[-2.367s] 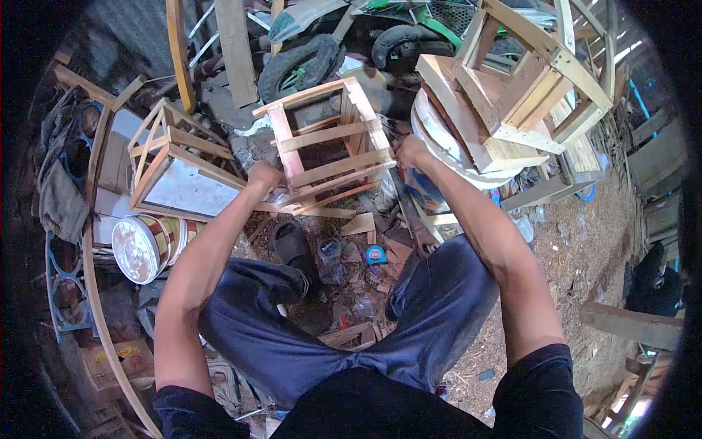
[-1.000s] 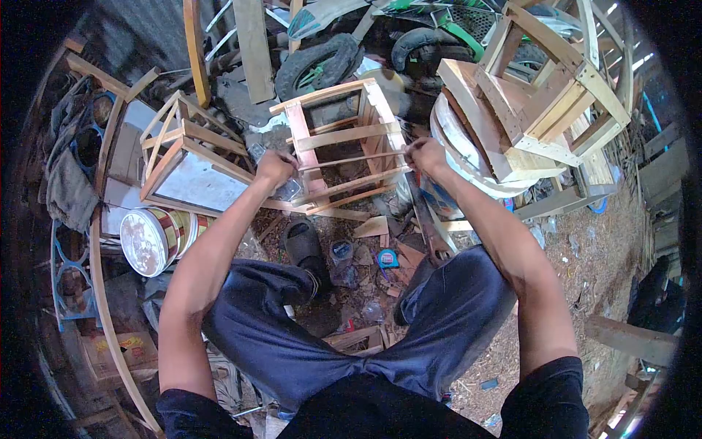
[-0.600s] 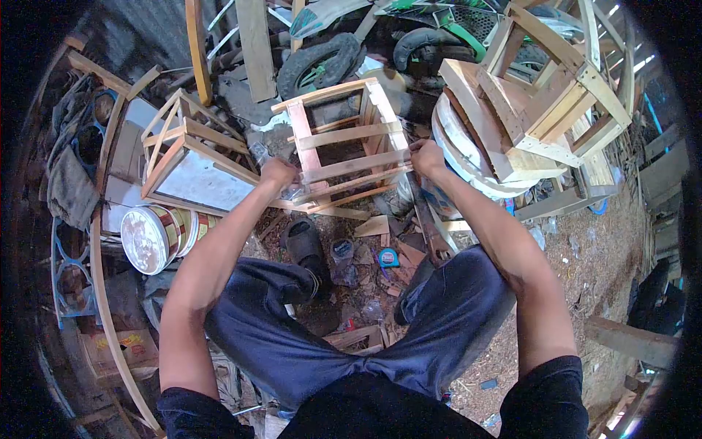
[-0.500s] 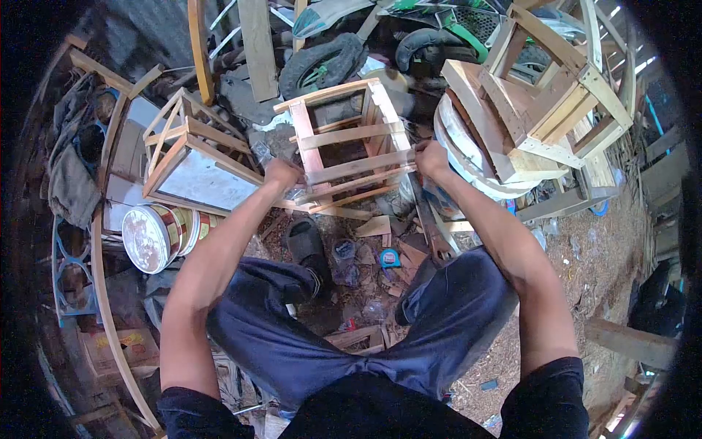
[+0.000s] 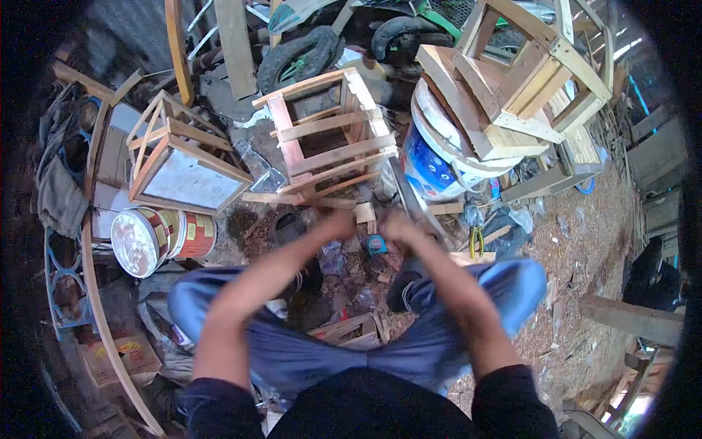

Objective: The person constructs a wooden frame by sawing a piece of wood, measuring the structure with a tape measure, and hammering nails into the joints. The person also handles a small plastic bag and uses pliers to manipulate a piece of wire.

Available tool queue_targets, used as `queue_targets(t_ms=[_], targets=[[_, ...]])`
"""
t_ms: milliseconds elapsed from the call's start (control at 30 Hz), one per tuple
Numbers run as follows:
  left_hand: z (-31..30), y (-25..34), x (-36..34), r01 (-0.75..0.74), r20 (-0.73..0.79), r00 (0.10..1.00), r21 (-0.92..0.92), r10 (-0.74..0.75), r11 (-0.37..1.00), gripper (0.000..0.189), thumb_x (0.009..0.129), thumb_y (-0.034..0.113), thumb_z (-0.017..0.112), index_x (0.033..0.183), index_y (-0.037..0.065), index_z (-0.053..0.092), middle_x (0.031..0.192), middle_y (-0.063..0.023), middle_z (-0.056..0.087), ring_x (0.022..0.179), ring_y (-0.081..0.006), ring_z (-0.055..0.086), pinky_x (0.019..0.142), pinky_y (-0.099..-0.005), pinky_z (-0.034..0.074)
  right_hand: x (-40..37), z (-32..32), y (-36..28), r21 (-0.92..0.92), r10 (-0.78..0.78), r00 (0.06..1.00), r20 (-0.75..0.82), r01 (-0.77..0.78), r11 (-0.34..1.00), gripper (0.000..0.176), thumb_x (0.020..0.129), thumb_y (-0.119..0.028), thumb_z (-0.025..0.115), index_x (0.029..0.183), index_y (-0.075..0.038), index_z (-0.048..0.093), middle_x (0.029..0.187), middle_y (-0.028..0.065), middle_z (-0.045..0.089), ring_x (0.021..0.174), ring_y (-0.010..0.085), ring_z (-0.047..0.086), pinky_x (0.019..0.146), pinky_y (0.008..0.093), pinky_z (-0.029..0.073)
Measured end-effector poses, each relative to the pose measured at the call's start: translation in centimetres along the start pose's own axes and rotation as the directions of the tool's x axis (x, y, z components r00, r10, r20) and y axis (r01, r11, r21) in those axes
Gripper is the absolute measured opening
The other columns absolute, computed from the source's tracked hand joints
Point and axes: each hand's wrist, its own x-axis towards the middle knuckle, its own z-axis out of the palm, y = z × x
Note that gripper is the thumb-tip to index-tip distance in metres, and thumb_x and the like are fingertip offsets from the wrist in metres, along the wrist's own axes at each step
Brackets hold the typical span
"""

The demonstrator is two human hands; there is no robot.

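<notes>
In front of me stands a small wooden frame (image 5: 278, 130) with several slats across it. One loose-looking slat (image 5: 340, 156) crosses it near my side; no hand touches it. My left hand (image 5: 338, 224) is low over the floor, just short of the frame. My right hand (image 5: 397, 227) is a little to its right, beside a small wood offcut (image 5: 365, 213). Motion blurs both hands, so their fingers and anything in them cannot be made out. A teal tape measure (image 5: 376, 244) lies on the ground between and slightly below the hands.
Left are another wooden frame with a white panel (image 5: 196, 173) and a paint bucket (image 5: 134, 241) on its side. On the right, wooden frames (image 5: 504, 102) rest on a blue-and-white bucket (image 5: 428, 162). Yellow-handled pliers (image 5: 477, 241) stand near my right knee. A tyre (image 5: 292, 62) lies behind.
Both hands have left the ends of the slat on the frame and moved down toward me, closer together. The slat stays across the frame. The view has shifted slightly and my knees have spread.
</notes>
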Motion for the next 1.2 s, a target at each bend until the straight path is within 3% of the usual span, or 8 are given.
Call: queue_targets(t_ms=[67,367,433,500,567,867,1033,1200], targets=[[9.3,-2.6,2.9,0.053,0.271,0.961,-0.011,-0.048,0.999,0.025,0.068,0.015,0.062,0.086,-0.001,0.067,0.095,-0.0231,0.065,0.092,-0.0405,0.061,0.079,-0.0481,0.048,-4.6,-0.7,-7.0,0.134,0.299,0.951,0.084,-0.308,0.942,0.051,0.076,-0.025,0.058,0.118,0.004,0.051,0.116,0.027,0.056,0.102,0.0348,0.059,0.087,0.0433,0.047],[17.7,0.0,3.8,0.411,-0.276,0.821,-0.322,-0.5,0.853,0.038,0.072,0.028,0.059,0.102,0.006,0.068,0.107,-0.0209,0.064,0.1,-0.0338,0.062,0.084,-0.0433,0.049,-3.5,7.9,-1.7,0.184,0.264,0.959,-0.103,-0.243,0.952,0.035,0.083,-0.022,0.053,0.107,0.003,0.056,0.09,0.0221,0.064,0.084,0.0352,0.064,0.075,0.0475,0.05],[18.2,-2.0,5.5,0.276,-0.552,0.802,0.008,-0.226,0.961,0.038,0.073,0.029,0.059,0.102,0.007,0.069,0.107,-0.0194,0.065,0.101,-0.0334,0.062,0.084,-0.0427,0.048,-2.3,6.1,-1.0,0.819,0.563,0.807,0.179,-0.439,0.37,0.029,0.087,-0.025,0.05,0.1,0.0,0.059,0.072,0.0115,0.06,0.063,0.0256,0.06,0.057,0.0427,0.048],[17.6,-5.3,8.2,0.325,-0.045,0.828,-0.774,-0.558,0.543,0.035,0.076,0.031,0.058,0.1,0.008,0.07,0.103,-0.0178,0.066,0.097,-0.0277,0.064,0.08,-0.0385,0.049,-3.8,-2.2,-4.9,0.921,0.379,0.905,0.194,-0.301,0.247,0.027,0.09,-0.026,0.05,0.109,-0.008,0.055,0.071,0.0067,0.057,0.052,0.0156,0.052,0.045,0.0299,0.044],[2.7,1.5,3.1,0.437,0.144,0.808,-0.798,-0.572,0.415,0.035,0.078,0.027,0.06,0.103,0.004,0.067,0.098,-0.0165,0.067,0.089,-0.0232,0.064,0.076,-0.0341,0.049,-5.5,-9.3,-9.8,0.975,0.467,0.863,0.19,-0.222,0.013,0.035,0.091,-0.025,0.05,0.123,-0.011,0.046,0.081,0.0063,0.057,0.057,0.0151,0.054,0.046,0.027,0.047],[-17.1,8.4,-4.4,-0.295,-0.31,0.882,-0.95,-0.354,0.096,0.018,0.087,0.015,0.063,0.098,0.002,0.063,0.089,-0.0095,0.064,0.083,-0.0169,0.062,0.071,-0.029,0.051,-11.0,-28.4,-18.9,0.984,-0.025,1.0,-0.008,0.012,0.177,0.041,0.088,-0.015,0.06,0.124,-0.005,0.042,0.101,0.01,0.06,0.084,0.0196,0.064,0.076,0.0369,0.057],[-23.6,8.1,-6.4,-0.018,-0.153,0.968,-0.831,-0.198,0.556,0.028,0.091,0.025,0.059,0.105,0.001,0.06,0.088,-0.0051,0.064,0.078,-0.013,0.061,0.068,-0.0274,0.05,-9.7,-30.2,-20.4,0.963,0.065,0.964,-0.258,0.251,0.095,0.047,0.077,-0.002,0.07,0.115,0.004,0.043,0.102,0.0123,0.059,0.09,0.0218,0.064,0.082,0.0299,0.053],[-22.1,4.7,-2.8,0.032,-0.005,0.991,-0.962,-0.136,0.272,0.029,0.093,0.027,0.056,0.107,0.001,0.06,0.092,-0.0091,0.064,0.077,-0.0159,0.061,0.071,-0.0284,0.05,-6.1,-29.8,-18.2,0.848,-0.001,0.911,-0.413,0.385,0.366,0.054,0.077,-0.003,0.069,0.124,0.005,0.042,0.104,0.011,0.06,0.088,0.0187,0.062,0.081,0.0282,0.049]])
